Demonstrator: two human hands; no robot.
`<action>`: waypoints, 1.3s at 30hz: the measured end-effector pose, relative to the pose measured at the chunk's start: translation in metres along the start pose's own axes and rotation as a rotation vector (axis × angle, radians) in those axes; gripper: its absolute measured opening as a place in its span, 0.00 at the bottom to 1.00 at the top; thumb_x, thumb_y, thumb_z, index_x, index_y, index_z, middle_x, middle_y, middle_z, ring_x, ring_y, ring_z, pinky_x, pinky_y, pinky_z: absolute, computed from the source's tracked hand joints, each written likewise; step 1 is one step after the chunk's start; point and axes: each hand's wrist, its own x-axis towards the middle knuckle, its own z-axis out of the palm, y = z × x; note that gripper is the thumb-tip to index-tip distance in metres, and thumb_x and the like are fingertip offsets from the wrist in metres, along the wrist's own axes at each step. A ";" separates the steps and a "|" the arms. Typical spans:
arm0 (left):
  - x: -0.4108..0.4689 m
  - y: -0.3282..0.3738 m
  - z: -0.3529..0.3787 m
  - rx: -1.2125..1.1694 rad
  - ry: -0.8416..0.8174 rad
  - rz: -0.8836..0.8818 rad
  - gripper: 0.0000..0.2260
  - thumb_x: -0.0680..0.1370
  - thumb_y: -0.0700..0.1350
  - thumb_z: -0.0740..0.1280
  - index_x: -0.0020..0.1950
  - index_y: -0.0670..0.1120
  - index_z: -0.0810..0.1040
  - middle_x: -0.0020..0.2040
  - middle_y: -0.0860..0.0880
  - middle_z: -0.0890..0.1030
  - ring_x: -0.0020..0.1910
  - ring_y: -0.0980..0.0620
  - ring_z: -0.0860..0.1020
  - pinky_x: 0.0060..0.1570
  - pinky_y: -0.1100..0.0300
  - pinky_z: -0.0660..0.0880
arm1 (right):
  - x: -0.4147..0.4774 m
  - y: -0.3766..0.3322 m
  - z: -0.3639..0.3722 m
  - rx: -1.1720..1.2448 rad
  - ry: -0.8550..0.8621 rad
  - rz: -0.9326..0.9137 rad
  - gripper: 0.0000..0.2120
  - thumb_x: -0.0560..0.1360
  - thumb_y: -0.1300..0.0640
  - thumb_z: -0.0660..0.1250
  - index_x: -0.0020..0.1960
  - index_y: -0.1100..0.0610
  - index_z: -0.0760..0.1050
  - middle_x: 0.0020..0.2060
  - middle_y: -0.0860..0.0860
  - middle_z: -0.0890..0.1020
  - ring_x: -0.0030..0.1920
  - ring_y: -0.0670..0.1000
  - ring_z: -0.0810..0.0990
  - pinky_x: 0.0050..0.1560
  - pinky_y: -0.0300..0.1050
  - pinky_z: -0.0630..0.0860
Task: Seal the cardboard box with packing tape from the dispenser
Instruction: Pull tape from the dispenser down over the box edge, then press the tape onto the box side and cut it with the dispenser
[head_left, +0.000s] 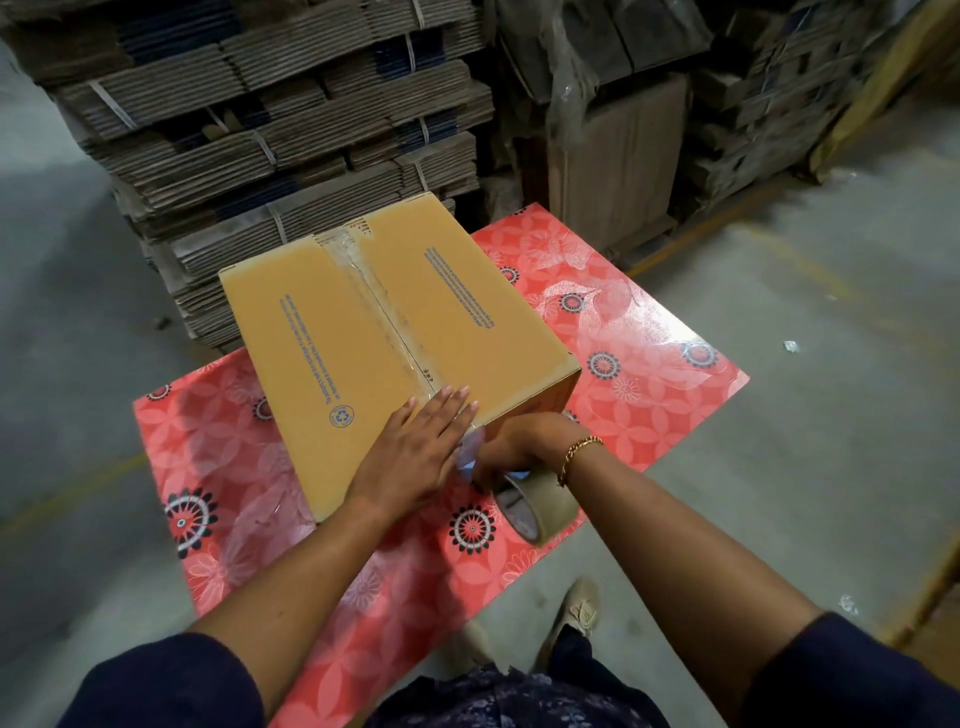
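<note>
A closed brown cardboard box (363, 332) with blue print lies on a red flowered table (639, 332). A strip of clear tape (382, 306) runs along its centre seam from the far edge to the near edge. My left hand (415, 449) lies flat, fingers apart, on the box's near end over the tape. My right hand (524, 444) sits just below the box's near edge, gripping a brown roll of packing tape (540, 506) that hangs over the table. No dispenser frame is visible on the roll.
Tall stacks of strapped flat cardboard (270, 130) stand right behind the table. More cardboard and wrapped pallets (623, 145) fill the back right. Grey concrete floor (831, 415) surrounds the table. My shoes (576, 613) show below the table's near edge.
</note>
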 end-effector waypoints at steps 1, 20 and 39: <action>0.000 0.000 0.000 -0.001 0.003 -0.006 0.29 0.81 0.51 0.62 0.81 0.49 0.60 0.82 0.49 0.61 0.80 0.51 0.62 0.74 0.45 0.66 | -0.001 0.002 0.004 -0.087 -0.027 0.022 0.10 0.73 0.48 0.66 0.46 0.54 0.77 0.45 0.53 0.78 0.45 0.55 0.79 0.45 0.46 0.77; 0.001 0.003 -0.002 0.006 -0.001 -0.007 0.26 0.83 0.52 0.58 0.81 0.49 0.60 0.82 0.48 0.61 0.80 0.50 0.60 0.74 0.44 0.64 | 0.062 0.087 0.163 -0.801 0.669 -0.510 0.37 0.72 0.60 0.56 0.81 0.53 0.55 0.54 0.56 0.80 0.49 0.59 0.77 0.59 0.59 0.72; 0.001 0.003 -0.005 0.021 -0.031 0.004 0.27 0.83 0.52 0.57 0.82 0.48 0.57 0.83 0.48 0.57 0.81 0.49 0.59 0.73 0.44 0.64 | 0.059 0.054 0.105 1.378 0.441 -0.214 0.07 0.75 0.56 0.73 0.44 0.60 0.82 0.38 0.72 0.82 0.33 0.61 0.79 0.31 0.49 0.76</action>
